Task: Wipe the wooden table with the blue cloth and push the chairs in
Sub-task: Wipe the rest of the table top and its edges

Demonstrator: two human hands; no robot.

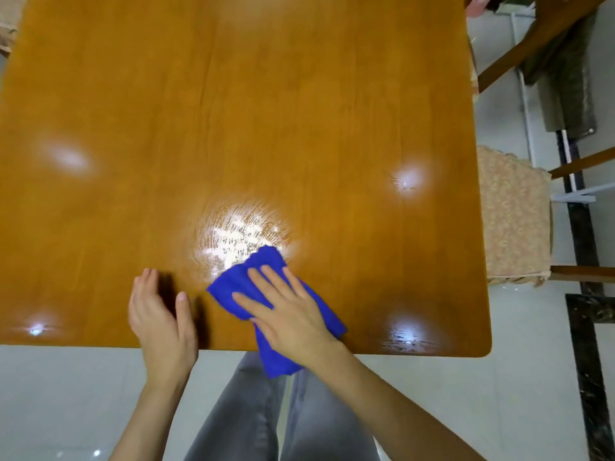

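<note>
Wooden worktop [233, 111] mid-wipe: our right hand [293, 314] presses the blue cloth [228, 287], fingers [258, 272] flat. Our left hand [159, 314] rests relaxed, empty. Next we likely sweep farther.

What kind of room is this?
Probably a dining room in a home: there is a big wooden table, a cushioned chair beside it on the right, and a shiny floor.

The single head-worn camera looks steeply down and forward over the near edge of the wooden table [233, 94], quite close; its wide angle bends the edges.
</note>
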